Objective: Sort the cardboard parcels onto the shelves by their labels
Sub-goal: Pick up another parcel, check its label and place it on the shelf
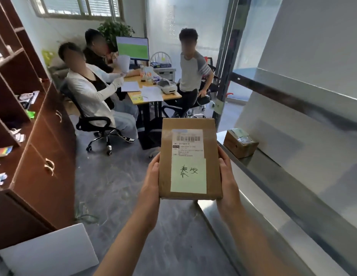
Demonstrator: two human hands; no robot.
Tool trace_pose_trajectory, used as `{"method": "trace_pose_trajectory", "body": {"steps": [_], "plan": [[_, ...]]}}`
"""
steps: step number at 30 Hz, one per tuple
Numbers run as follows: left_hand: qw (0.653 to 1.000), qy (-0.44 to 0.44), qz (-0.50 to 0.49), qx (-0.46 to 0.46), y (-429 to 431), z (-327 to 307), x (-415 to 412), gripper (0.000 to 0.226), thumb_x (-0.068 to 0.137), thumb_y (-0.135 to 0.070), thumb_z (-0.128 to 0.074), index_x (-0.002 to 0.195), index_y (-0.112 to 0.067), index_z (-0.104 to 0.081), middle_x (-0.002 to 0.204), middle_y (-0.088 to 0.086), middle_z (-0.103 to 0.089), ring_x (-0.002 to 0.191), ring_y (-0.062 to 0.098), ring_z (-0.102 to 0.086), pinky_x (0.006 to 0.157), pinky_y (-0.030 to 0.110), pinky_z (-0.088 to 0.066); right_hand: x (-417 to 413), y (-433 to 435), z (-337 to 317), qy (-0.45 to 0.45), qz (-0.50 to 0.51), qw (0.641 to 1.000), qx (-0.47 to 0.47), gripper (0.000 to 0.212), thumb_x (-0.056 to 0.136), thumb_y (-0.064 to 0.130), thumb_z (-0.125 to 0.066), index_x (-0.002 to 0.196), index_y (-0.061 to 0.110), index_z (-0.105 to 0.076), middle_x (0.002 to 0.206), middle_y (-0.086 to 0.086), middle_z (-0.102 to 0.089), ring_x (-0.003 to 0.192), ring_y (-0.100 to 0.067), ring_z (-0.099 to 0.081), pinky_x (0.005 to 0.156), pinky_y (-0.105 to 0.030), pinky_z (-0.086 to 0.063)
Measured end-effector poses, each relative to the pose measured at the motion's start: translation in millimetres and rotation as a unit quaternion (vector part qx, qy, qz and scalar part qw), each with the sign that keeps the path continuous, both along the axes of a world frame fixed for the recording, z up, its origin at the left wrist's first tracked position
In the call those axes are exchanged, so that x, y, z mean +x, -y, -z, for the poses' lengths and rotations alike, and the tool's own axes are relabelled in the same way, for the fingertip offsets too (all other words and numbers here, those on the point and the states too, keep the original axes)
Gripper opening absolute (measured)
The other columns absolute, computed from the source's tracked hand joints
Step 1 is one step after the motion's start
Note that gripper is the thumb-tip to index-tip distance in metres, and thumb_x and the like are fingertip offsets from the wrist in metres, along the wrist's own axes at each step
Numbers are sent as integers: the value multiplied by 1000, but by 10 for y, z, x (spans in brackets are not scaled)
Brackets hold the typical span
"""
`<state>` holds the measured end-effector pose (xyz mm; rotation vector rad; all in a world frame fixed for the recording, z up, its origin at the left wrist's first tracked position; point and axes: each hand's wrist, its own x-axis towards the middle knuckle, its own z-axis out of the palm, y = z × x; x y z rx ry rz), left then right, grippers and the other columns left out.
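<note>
Both hands are on one flat parcel [190,159], held up in the middle of the frame, a bit below centre. The left hand [151,180] clamps the left edge and the right hand [226,177] clamps the right edge, palms pressed flat against the sides, thumbs lying along the edges near the front face. The rest of the fingers are tucked behind the box, so can't see how they sit. Neither hand is touching anything else.

Parcel faces the camera, long side upright. It carries a printed label [188,143] with a barcode on the upper half, and a pale green note [188,175] with two handwritten characters stuck on the lower half, overlapping the label's bottom edge.

To the right runs a metal shelf [273,182], slanting from centre right down to the lower right corner. A second, smaller parcel [240,143] sits on it, just right of the held one and apart from it.

Left side of the frame has a brown cabinet [42,156] with open shelves holding paper bits. In the upper middle, three people are around a desk [153,94] with a monitor [132,48].
</note>
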<state>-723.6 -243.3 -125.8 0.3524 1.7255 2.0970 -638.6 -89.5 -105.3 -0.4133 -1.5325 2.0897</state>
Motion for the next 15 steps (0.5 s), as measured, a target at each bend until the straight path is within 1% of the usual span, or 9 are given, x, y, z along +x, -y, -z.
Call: {"method": "trace_pose_trajectory", "body": {"steps": [3, 7, 8, 10, 11, 13, 14, 15], "plan": [[1000, -5, 14, -10, 69, 53, -362, 37, 106, -51, -32, 137, -52, -53, 127, -12, -72, 120, 13, -67, 109, 53, -47, -288, 107, 8, -2, 14, 1000, -18, 37, 108, 28, -34, 141, 30, -49, 123, -5, -71, 97, -12, -74, 69, -24, -61], [999, -9, 42, -16, 85, 107, -765, 37, 106, -52, -31, 135, -52, -54, 127, -13, -72, 119, 12, -67, 108, 54, -47, -599, 174, 26, 8, 31, 999, 2, 37, 108, 28, -31, 141, 30, -47, 122, -4, -71, 101, -15, -74, 70, -26, -62], [999, -6, 47, -15, 60, 109, -846, 37, 106, -51, -31, 135, -51, -55, 126, -12, -72, 118, 12, -68, 108, 53, -48, -661, 167, 28, 13, 41, 999, 1, 37, 108, 28, -31, 141, 32, -47, 124, -4, -70, 104, -18, -73, 73, -29, -63], [998, -2, 58, -9, -14, 112, -975, 38, 107, -48, -31, 136, -48, -55, 126, -12, -73, 117, 11, -68, 107, 51, -48, -749, 140, 13, 21, 66, 998, -2, 36, 108, 30, -32, 139, 36, -48, 127, -6, -69, 112, -24, -69, 84, -36, -63], [998, -3, 66, -7, -61, 108, -1028, 38, 107, -48, -31, 138, -47, -54, 126, -11, -72, 117, 11, -68, 107, 50, -49, -786, 113, -1, 24, 80, 997, -1, 34, 108, 31, -33, 136, 40, -50, 128, -5, -68, 114, -25, -68, 88, -40, -61], [996, -10, 83, -5, -180, 91, -1142, 39, 107, -48, -31, 139, -46, -53, 126, -10, -73, 117, 13, -69, 105, 50, -50, -873, 27, -26, 28, 97, 995, 4, 33, 107, 34, -34, 126, 51, -55, 131, -4, -67, 119, -28, -66, 97, -52, -55], [996, -14, 90, -4, -245, 78, -1204, 38, 107, -48, -31, 138, -45, -53, 124, -9, -73, 116, 14, -69, 103, 48, -52, -919, -25, -31, 29, 101, 994, 4, 33, 107, 35, -35, 122, 55, -57, 132, -5, -66, 121, -29, -64, 100, -57, -52], [995, -15, 95, -1, -315, 64, -1270, 38, 107, -47, -31, 137, -45, -54, 122, -9, -74, 115, 14, -70, 100, 46, -53, -972, -81, -36, 28, 107, 994, 2, 34, 107, 36, -35, 120, 56, -59, 133, -7, -65, 122, -31, -63, 102, -59, -50]]}}
